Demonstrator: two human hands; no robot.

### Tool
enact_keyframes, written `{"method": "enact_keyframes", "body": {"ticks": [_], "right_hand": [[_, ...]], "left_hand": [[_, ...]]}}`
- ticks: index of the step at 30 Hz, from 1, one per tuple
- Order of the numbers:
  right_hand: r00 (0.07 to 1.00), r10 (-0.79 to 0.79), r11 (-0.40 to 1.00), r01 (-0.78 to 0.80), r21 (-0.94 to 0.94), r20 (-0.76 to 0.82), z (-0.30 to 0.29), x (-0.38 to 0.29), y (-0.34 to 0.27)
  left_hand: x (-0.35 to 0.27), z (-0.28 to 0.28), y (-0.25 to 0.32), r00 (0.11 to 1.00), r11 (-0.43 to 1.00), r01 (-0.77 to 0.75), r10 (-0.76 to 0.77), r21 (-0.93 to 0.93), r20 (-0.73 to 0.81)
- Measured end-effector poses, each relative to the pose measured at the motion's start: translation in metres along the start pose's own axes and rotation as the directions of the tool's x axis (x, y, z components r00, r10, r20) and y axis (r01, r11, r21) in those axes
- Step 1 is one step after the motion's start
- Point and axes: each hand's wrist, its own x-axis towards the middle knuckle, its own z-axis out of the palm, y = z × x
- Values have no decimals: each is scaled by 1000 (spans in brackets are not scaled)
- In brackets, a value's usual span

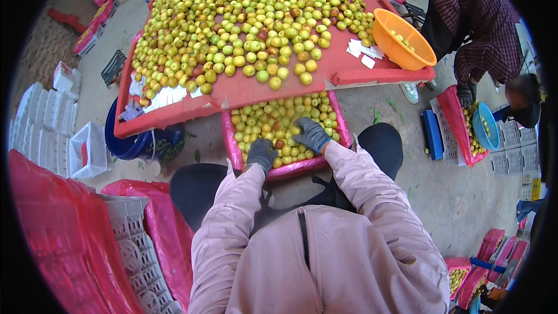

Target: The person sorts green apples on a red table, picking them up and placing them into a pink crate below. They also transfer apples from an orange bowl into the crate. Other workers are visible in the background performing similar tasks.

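A crate lined with pink plastic film point(301, 170) stands between my knees, full of small yellow-green fruits point(270, 115) that look like jujubes, a few of them reddish brown. My left hand point(261, 155), in a grey knit glove, rests on the fruits by the crate's near left side. Its fingertips point down among them, and whether it grips one is hidden. My right hand point(311, 134), gloved the same way, lies over the fruits right of the middle. A fruit point(296, 130) shows at its fingertips; whether it is held or only touched is unclear.
A red padded table point(270, 91) heaped with the same fruits overhangs the crate's far edge. An orange plastic basket point(403, 41) sits on its right corner. A blue bucket point(120, 135) and stacked crates point(135, 244) stand left. A co-worker point(479, 22) bends over another crate at right.
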Motion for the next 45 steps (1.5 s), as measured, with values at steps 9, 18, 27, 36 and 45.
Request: {"method": "enact_keyframes", "body": {"ticks": [9,18,27,36,45], "right_hand": [[983,-181,898,163,-408,-5,16,13,-26],[987,158,964,-151,221,-15,18,28,-6],[835,378,288,-517,806,401,-5,28,-16],[955,13,805,-185,564,295,16,24,-3],[979,1,947,-66,315,203,14,-4,-31]], "left_hand": [[7,16,-18,999,999,11,-13,-31,-46],[-1,0,-7,996,988,50,-60,-148,-59],[2,-11,0,994,981,66,-80,-180,-70],[3,-23,34,974,620,-198,40,-759,-221],[1,-26,39,996,717,66,-90,-694,2]]}}
